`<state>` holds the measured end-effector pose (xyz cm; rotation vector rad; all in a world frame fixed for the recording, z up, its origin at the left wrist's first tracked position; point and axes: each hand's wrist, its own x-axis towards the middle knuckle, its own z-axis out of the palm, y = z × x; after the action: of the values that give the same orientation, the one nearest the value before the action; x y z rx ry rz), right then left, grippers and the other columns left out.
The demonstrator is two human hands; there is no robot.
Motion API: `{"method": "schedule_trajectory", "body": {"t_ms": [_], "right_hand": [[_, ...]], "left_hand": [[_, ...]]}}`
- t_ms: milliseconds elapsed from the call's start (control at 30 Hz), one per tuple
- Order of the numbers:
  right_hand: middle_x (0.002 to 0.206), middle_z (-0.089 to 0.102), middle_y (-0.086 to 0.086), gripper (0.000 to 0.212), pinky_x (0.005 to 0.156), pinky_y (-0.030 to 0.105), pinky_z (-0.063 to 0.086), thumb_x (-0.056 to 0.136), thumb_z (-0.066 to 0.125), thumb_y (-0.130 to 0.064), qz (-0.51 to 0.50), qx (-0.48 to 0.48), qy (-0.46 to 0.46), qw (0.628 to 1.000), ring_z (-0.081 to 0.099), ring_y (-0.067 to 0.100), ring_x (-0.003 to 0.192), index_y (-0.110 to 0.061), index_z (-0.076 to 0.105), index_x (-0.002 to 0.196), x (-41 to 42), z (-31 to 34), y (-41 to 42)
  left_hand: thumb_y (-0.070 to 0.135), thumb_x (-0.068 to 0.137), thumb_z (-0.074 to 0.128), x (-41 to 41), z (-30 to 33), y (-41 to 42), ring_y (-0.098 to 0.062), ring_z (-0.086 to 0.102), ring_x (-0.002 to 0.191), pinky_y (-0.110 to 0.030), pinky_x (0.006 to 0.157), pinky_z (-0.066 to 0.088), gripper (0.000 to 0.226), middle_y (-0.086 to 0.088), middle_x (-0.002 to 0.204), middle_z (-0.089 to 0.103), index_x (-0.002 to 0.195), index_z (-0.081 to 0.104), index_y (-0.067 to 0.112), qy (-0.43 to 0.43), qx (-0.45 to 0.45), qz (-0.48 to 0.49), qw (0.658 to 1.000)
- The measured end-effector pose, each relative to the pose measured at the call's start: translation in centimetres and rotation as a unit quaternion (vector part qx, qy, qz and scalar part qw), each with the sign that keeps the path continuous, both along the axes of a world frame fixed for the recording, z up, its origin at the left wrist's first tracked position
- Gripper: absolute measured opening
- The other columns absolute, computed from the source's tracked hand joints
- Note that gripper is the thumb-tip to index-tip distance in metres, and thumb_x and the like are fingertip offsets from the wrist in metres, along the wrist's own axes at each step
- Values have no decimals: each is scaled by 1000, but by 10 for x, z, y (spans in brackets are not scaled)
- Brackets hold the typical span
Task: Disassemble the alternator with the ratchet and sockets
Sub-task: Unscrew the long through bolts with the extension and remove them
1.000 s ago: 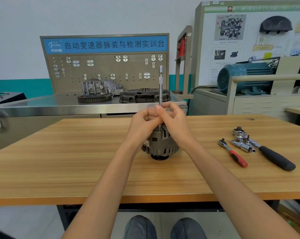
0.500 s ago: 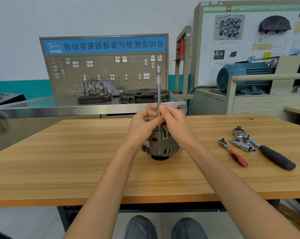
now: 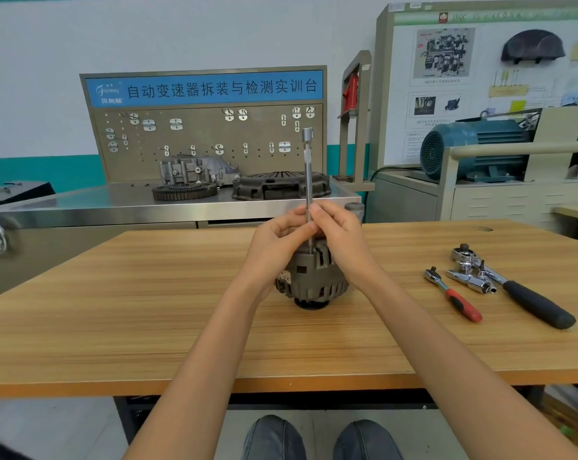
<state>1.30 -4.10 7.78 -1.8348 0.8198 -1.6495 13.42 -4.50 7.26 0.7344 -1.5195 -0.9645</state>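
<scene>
Wood-grain tabletop carried the job. Both the left hand and right hand pinched the long steel extension bar standing upright on the grey finned alternator at centre. Over 1 second the bar had shifted slightly left, probably finger-spinning a loosened bolt. At 3 o'clock lay a red-handled ratchet and black-handled ratchet; at 12 o'clock stood a blue-titled pegboard bench.

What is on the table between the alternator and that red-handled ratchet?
Nothing but bare wood of the table. In the head view, only the right forearm crosses above that stretch between the alternator and the red-handled ratchet.
</scene>
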Motion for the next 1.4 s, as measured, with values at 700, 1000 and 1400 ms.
{"method": "schedule_trajectory", "body": {"t_ms": [700, 1000, 1400], "right_hand": [[103, 65, -9, 22, 79, 8, 46, 99, 44, -28, -9, 31, -2, 999, 59, -6, 96, -23, 62, 111, 3, 0, 1], [95, 68, 4, 16, 79, 19, 51, 99, 47, -21, -17, -1, 13, 1000, 64, 10, 92, -13, 60, 99, 2, 1, 2], [91, 67, -3, 7, 67, 10, 48, 96, 50, -30, -22, 24, -9, 999, 64, 1, 85, -29, 57, 95, 5, -1, 1]], "left_hand": [[19, 89, 67, 1, 2, -1, -9, 66, 83, -17, 67, 50, 11, 2, 86, 72, 95, 70, 11, -19, -9, -3, 1000], [25, 94, 60, 0, -1, 1, -9, 67, 95, -17, 73, 50, 19, 2, 99, 73, 106, 69, 15, -26, -10, -10, 1000], [22, 88, 67, -3, 1, -3, -7, 63, 77, -17, 64, 49, 15, 5, 80, 69, 96, 69, 9, -21, -12, 19, 1000]]}}
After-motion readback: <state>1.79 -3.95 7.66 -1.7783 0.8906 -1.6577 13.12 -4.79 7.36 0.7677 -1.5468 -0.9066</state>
